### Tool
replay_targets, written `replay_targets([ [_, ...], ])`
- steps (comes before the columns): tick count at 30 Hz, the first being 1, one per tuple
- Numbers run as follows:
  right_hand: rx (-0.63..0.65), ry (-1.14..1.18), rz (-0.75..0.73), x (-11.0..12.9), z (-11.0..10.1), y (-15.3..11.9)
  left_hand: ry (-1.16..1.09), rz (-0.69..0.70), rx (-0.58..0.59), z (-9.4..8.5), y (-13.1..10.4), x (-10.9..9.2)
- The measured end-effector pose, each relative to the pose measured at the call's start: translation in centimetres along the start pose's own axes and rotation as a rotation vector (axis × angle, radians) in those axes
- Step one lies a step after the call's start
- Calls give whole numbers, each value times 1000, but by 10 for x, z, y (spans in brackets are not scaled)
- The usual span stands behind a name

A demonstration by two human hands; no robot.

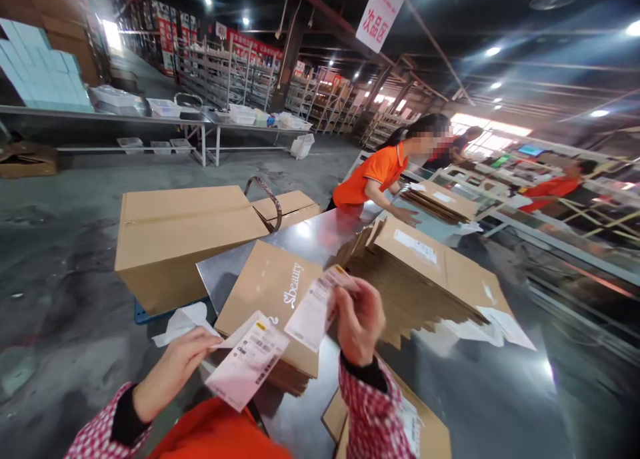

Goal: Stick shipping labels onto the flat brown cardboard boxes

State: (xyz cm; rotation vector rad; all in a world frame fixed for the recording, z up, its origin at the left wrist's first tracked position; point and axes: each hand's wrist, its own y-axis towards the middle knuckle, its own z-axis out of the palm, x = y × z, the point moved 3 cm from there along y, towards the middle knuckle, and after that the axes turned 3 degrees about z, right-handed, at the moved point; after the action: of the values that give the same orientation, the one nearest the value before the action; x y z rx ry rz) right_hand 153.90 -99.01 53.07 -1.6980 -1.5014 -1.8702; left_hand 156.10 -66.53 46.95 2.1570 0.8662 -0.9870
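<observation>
My left hand (pixel 183 359) pinches the edge of a white printed label (pixel 249 360) above the near edge of the metal table. Higher and to the right, my right hand (pixel 359 316) is closed on a second printed label (pixel 313 312), which hangs tilted from its fingers. Beneath both labels lies a stack of flat brown cardboard (pixel 270 279) with "beauty" printed in white. A crumpled white paper (pixel 183 320) shows just behind my left hand. To the right of my right hand, a tall pile of folded cartons (pixel 420 266) bears a white label on top.
The metal table (pixel 475 392) also holds cardboard with a label (pixel 425 426) near my right sleeve. A large closed box (pixel 185 229) stands beyond the left edge. Across the table, a person in orange (pixel 373 176) leans over more flat cartons (pixel 440 202). Loose papers (pixel 505 327) lie right.
</observation>
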Motion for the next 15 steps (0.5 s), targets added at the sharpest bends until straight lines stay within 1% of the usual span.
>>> replay_targets([
  [1, 72, 55, 94, -12, 8, 19, 13, 10, -12, 2, 2, 0],
  [3, 290, 115, 263, -40, 31, 48, 37, 23, -50, 9, 7, -1],
  [5, 487, -15, 325, -68, 51, 63, 68, 32, -101, 17, 10, -3],
  [7, 596, -232, 302, -92, 66, 69, 115, 50, -158, 24, 11, -3],
  [8, 628, -324, 284, -101, 71, 71, 145, 64, -186, 26, 11, -4],
  [10, 661, -439, 261, -113, 77, 74, 206, 100, -216, 28, 7, -4],
  [13, 689, -551, 228, -116, 81, 77, 281, 143, -242, 23, -4, -6],
  [15, 672, -624, 207, -114, 81, 75, 324, 145, -287, 16, -11, -8],
])
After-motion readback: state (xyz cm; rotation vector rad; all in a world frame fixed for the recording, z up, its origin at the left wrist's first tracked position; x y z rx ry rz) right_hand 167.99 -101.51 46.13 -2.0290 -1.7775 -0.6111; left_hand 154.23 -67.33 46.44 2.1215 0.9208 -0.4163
